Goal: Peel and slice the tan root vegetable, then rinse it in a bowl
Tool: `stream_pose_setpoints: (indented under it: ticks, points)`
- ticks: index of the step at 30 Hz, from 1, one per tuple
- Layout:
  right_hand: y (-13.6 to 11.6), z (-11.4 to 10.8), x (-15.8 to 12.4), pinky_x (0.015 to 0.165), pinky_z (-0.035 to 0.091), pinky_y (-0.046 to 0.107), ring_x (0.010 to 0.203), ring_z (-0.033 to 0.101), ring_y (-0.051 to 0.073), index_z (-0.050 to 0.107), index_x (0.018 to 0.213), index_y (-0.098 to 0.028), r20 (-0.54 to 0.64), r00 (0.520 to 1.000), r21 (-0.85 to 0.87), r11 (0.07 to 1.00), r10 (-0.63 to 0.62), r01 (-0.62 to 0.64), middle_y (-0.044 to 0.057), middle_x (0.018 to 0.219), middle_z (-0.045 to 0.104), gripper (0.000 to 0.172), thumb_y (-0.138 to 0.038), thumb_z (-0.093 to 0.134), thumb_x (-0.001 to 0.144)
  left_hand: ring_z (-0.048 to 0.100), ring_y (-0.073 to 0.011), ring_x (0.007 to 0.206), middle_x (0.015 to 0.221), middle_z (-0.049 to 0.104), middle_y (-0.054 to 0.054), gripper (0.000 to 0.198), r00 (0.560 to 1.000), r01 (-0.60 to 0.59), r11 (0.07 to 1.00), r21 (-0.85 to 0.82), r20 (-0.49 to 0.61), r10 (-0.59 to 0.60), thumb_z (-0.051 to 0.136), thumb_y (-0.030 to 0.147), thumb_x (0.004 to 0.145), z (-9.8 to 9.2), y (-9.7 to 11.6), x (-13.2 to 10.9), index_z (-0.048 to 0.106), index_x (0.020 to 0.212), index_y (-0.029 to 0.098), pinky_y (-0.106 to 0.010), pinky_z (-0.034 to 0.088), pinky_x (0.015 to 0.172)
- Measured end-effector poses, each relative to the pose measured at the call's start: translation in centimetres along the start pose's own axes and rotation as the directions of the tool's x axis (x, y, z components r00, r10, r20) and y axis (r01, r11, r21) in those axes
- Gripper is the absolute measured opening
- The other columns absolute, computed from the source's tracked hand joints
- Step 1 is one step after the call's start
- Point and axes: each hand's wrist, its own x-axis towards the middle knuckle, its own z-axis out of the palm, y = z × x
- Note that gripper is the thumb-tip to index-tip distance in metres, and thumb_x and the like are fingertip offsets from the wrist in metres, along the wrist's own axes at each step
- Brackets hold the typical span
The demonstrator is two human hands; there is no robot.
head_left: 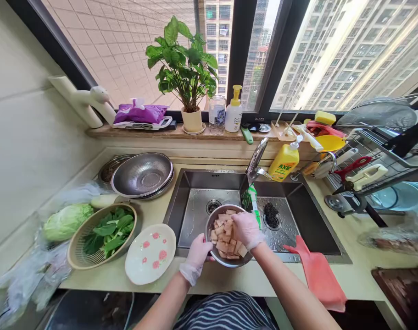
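A round metal bowl (209,228) full of flat, pale brown pieces (225,233) rests at the front edge of the double sink. My left hand (199,253), in a clear thin glove, grips the bowl's left rim, thumb on top. Gloved the same way, my right hand (247,229) reaches over the right side of the bowl, its fingers bent down onto the pieces; whether it pinches one is hidden. Just left of the bowl lies an oval white plate (150,254) with pink strawberry prints.
Left: a basket of leafy greens (72,247), a cabbage (67,221) and a metal colander (143,176). Behind: the sink (198,197), faucet (257,158) and yellow soap bottle (284,162). Right: a pink rubber glove (320,275) and a dish rack (377,146).
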Motion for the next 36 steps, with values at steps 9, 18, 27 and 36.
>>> stream_pose_setpoints:
  ticks: [9, 18, 27, 36]
  points:
    - [-2.7, -0.4, -6.1, 0.074, 0.045, 0.032, 0.09, 0.063, 0.026, 0.07, 0.091, -0.019, 0.18, 0.977, 0.094, 0.991, -0.115, 0.1, 0.01, 0.092, 0.07, 0.022, -0.021, 0.05, 0.085, 0.053, -0.01, 0.044, 0.055, 0.053, 0.006, 0.018, 0.998, 0.047, 0.999, 0.016, 0.035, -0.047, 0.052, 0.009, 0.057, 0.1, -0.3, 0.5, 0.047, 0.071, 0.018, -0.021, 0.047, 0.039]
    - [2.2, 1.2, -7.3, 0.083, 0.044, 0.028, 0.092, 0.061, 0.018, 0.067, 0.096, -0.019, -0.177, 0.979, 0.34, 0.94, 0.096, -0.03, 0.008, 0.094, 0.069, 0.022, -0.019, 0.047, 0.088, 0.05, -0.0086, 0.041, 0.049, 0.048, 0.008, 0.021, 0.999, 0.049, 0.999, 0.017, -0.006, -0.049, 0.059, 0.01, 0.053, 1.5, -0.5, -0.7, 0.043, 0.064, 0.019, -0.019, 0.046, 0.037]
    - [7.4, 1.5, -13.2, 0.09, 0.043, 0.033, 0.1, 0.058, 0.019, 0.068, 0.096, -0.023, -0.393, 0.904, 0.464, 0.885, 0.169, 0.037, 0.004, 0.097, 0.07, 0.021, -0.021, 0.05, 0.087, 0.051, -0.0091, 0.044, 0.054, 0.049, 0.007, 0.02, 0.998, -0.014, 0.996, 0.093, 0.056, 0.009, 0.058, 0.014, 0.054, 5.9, -2.2, -4.4, 0.048, 0.07, 0.019, -0.021, 0.048, 0.039]
    - [13.4, 3.9, -25.6, 0.089, 0.049, 0.038, 0.095, 0.062, 0.021, 0.07, 0.093, -0.023, -0.432, 0.772, 0.736, 0.677, 0.466, 0.003, 0.006, 0.096, 0.07, 0.019, -0.03, 0.054, 0.085, 0.049, -0.0077, 0.04, 0.052, 0.051, 0.007, 0.022, 0.978, -0.003, 0.992, 0.128, 0.206, -0.024, 0.054, 0.012, 0.05, 13.1, -5.7, -10.0, 0.049, 0.071, 0.018, -0.018, 0.043, 0.036]
